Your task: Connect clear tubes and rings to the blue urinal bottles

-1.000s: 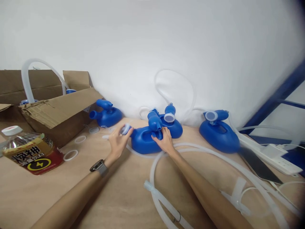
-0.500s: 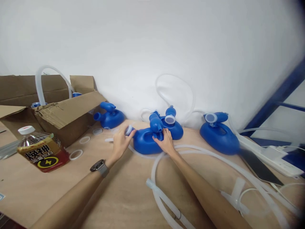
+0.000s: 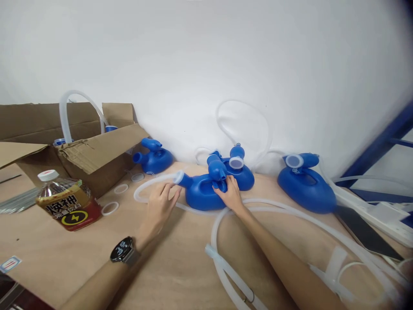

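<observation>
Probably to steady it, the right hand [image 3: 231,195] clasps the blue bottle [image 3: 199,199], set between both hands, at its handle end; the left hand [image 3: 161,205], thumb and fingers parted, is beside the white tube [image 3: 155,178], contact unclear.

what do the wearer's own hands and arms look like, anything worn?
Two bare human hands, left and right; no gloves or sleeves in view. The left wrist carries a watch: round black face, pale lit digits, grey strap. No watch or band shows on the right wrist.
</observation>
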